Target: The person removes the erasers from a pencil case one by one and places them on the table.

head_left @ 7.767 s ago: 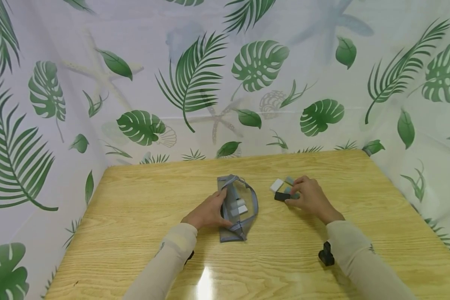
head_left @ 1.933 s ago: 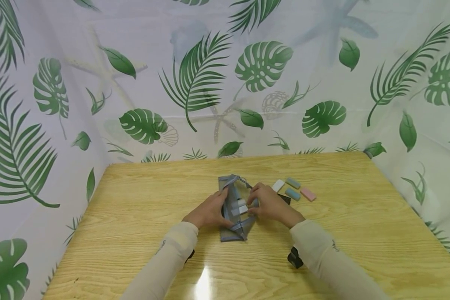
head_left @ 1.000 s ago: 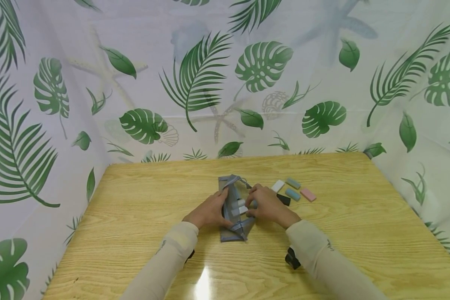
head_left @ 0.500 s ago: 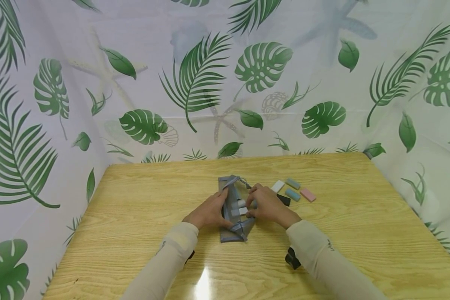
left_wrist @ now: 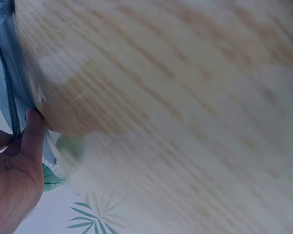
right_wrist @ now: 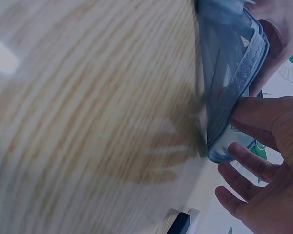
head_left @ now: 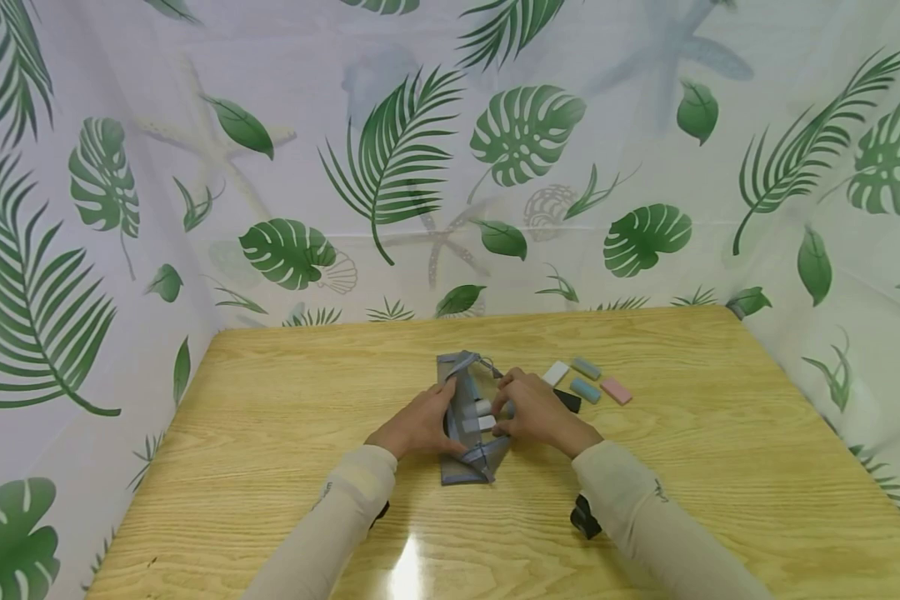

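A grey-blue mesh zip pouch (head_left: 487,457) lies mid-table with its mouth spread. My left hand (head_left: 418,423) grips its left side, fingers at the far end and thumb at the near end; the left wrist view shows digits (left_wrist: 34,131) pinching the fabric edge. Inside lie a white eraser (head_left: 485,423) and another pale block (head_left: 482,407). My right hand (head_left: 532,410) reaches in at the mouth, curled thumb and index finger round the white eraser's end. In the right wrist view the pouch's zip band (right_wrist: 241,73) meets the thumb; the other fingers (right_wrist: 249,161) spread outside.
Right of the pouch lie a white eraser (head_left: 555,373), a black one (head_left: 567,401), a green one (head_left: 587,367), a blue one (head_left: 585,390) and a pink one (head_left: 616,389). A leaf-printed cloth (head_left: 435,167) borders the wooden table (head_left: 307,367).
From the loose erasers, my right hand has come left into the pouch mouth. The pink eraser now shows. Lately only the white eraser in the pouch has shifted slightly. My left hand has stayed put.
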